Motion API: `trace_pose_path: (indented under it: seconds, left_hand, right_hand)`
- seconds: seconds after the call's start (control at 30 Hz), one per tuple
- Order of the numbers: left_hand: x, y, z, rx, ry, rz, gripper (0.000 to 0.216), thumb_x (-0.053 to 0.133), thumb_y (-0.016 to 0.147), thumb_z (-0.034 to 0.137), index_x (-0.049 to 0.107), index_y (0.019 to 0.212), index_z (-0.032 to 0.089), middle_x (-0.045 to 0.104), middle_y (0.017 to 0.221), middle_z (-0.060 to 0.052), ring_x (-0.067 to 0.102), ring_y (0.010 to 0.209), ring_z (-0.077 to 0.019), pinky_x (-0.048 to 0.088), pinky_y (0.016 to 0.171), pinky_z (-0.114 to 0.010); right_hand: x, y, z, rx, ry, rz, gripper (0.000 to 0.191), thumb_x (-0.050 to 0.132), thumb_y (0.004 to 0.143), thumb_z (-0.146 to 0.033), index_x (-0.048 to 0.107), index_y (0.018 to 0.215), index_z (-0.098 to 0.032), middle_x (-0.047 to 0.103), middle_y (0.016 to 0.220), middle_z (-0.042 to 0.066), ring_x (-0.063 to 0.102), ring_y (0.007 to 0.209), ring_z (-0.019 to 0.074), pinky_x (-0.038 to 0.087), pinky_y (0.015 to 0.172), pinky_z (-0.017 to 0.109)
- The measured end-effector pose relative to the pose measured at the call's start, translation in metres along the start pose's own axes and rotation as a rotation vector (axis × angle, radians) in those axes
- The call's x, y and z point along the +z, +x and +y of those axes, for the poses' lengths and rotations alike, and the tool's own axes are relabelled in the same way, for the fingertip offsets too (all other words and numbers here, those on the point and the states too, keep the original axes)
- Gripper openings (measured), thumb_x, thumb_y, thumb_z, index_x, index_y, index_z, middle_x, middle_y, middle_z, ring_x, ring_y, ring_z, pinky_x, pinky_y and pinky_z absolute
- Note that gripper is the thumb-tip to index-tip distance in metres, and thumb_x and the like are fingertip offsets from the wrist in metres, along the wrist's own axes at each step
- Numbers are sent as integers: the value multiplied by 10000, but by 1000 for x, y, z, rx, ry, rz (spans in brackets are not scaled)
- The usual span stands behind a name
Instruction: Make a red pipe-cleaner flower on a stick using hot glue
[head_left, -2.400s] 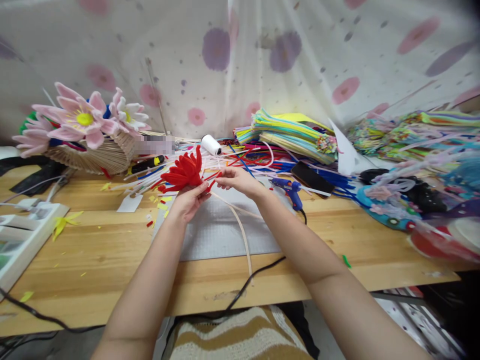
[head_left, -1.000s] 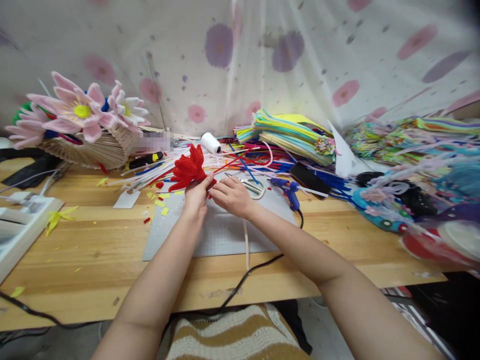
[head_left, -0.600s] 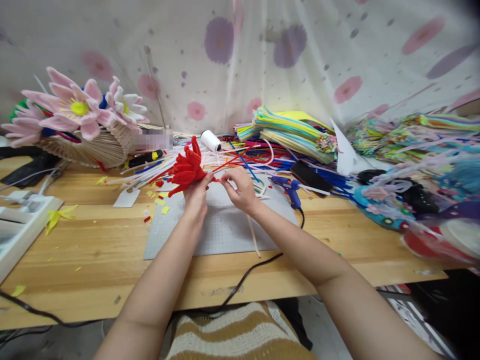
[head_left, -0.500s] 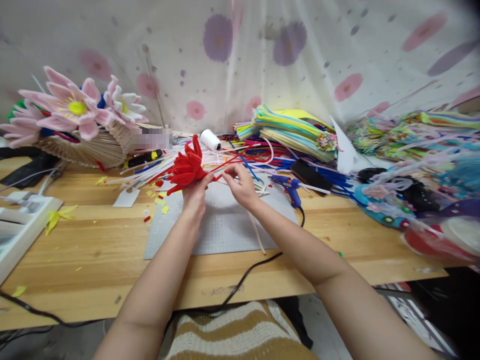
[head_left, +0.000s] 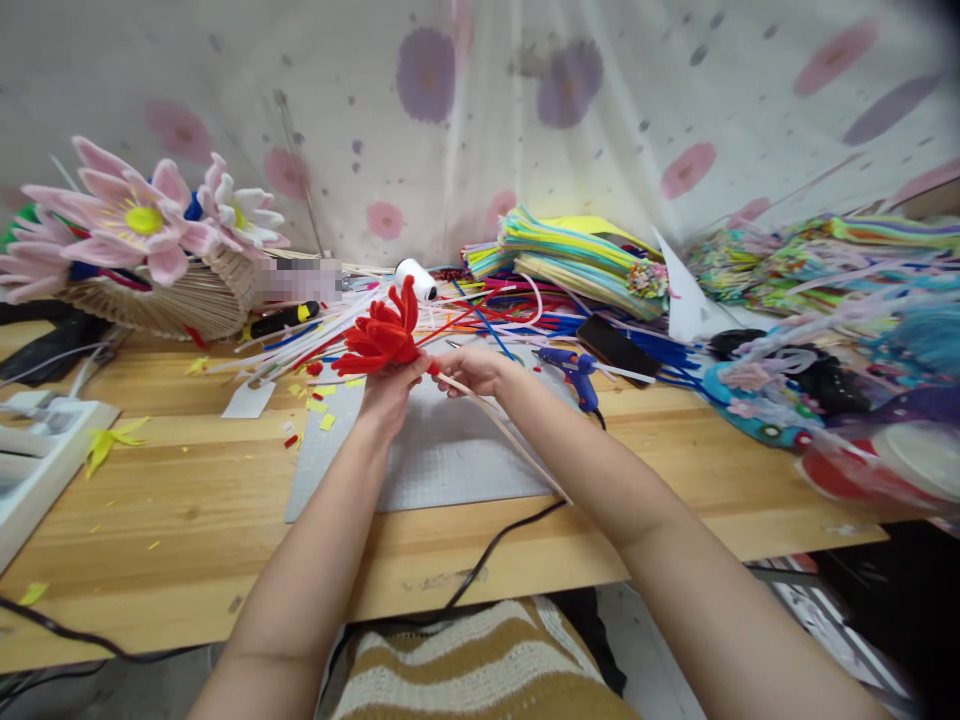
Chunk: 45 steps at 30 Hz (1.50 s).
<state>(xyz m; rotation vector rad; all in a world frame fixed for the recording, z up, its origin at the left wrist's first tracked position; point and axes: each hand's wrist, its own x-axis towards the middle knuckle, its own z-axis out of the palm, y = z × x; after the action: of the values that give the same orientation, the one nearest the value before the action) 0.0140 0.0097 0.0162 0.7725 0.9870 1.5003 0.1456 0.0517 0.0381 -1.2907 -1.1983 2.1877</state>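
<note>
A red pipe-cleaner flower (head_left: 381, 335) with long, fuzzy petals tilts to the left above the grey cutting mat (head_left: 450, 465). My left hand (head_left: 391, 392) is closed round its base. From there a thin whitish stem (head_left: 517, 442) slants down to the right, across the near edge of the mat. A bit of red is wrapped where the stem meets the flower. My right hand (head_left: 471, 370) is closed at the stem just beside that red part, its fingers curled under it. The fingertips are partly hidden by the stem.
A blue glue gun (head_left: 574, 372) lies right of my hands, with a dark phone-like slab (head_left: 616, 350) behind it. Bundled pipe cleaners (head_left: 581, 265) and a white spool (head_left: 415, 278) are at the back. Pink flowers (head_left: 142, 215) stand left. A black cable (head_left: 487, 555) crosses the front edge.
My right hand has moved left and in to the flower's base, where it earlier pulled a red strip out to the right. The whitish stem has swung to the right.
</note>
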Motion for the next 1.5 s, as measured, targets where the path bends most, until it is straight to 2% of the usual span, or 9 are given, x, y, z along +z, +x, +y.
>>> trace_pose_path:
  seconds: [0.17,0.23,0.37,0.5,0.63,0.9,1.1,1.3,1.5]
  left_hand:
    - [0,3,-1,15,99,31,242,754,509,296,610,638,152,604,607,3,546,566,-92,325,506,-205]
    - [1,5,-3,-10,98,107,271,764,490,304,601,637,145,595,595,8,542,540,-82,295,473,-194]
    - [4,7,-3,-72,15,213,321,781,443,289,588,652,139,592,618,9,558,538,-80,212,406,-180]
    - [10,6,1,-120,-54,257,321,790,409,257,555,591,135,553,540,27,492,453,-56,198,376,-184]
    - [15,7,4,-124,-61,274,309,790,408,226,541,568,138,530,494,40,439,407,-44,226,367,-188]
    - [15,12,1,-161,-24,269,305,790,411,242,530,527,132,505,457,42,373,352,-21,178,343,-187]
    - [15,9,5,-219,-69,280,281,788,426,231,582,591,133,576,554,18,494,453,-48,241,401,-181]
    - [15,5,3,-185,-46,292,294,780,431,218,583,642,161,619,665,15,592,616,-95,263,462,-188]
    - [12,3,0,-97,28,228,292,772,446,243,583,658,178,619,692,14,593,678,-120,264,477,-197]
  right_hand:
    - [-1,-1,4,-29,-130,-52,139,487,786,-270,516,722,-150,528,609,-15,451,475,58,379,480,187]
    - [1,-4,8,-239,-371,165,153,474,805,-292,536,809,-152,574,737,25,512,606,95,422,584,232]
    - [3,-12,23,-926,-1074,674,174,480,816,-264,552,937,-162,581,917,80,491,888,185,381,806,344]
    - [6,-10,39,-1226,-1679,552,203,401,858,-189,583,947,-210,570,955,74,452,902,197,346,799,358]
    - [10,2,46,-1252,-1826,698,199,437,847,-188,583,981,-212,524,1090,94,412,981,220,334,801,353]
    - [0,16,37,-1339,-1847,707,235,355,892,-227,590,903,-222,559,974,74,432,846,184,312,714,337]
    - [-7,9,34,-1420,-1702,652,213,368,889,-233,580,885,-208,588,937,54,457,839,161,313,728,317]
    - [2,0,32,-1157,-1141,682,211,393,871,-303,543,815,-165,584,835,59,486,781,143,356,714,269]
    - [5,8,28,-791,-450,510,136,471,783,-295,448,706,-186,468,627,-43,420,577,85,342,562,206]
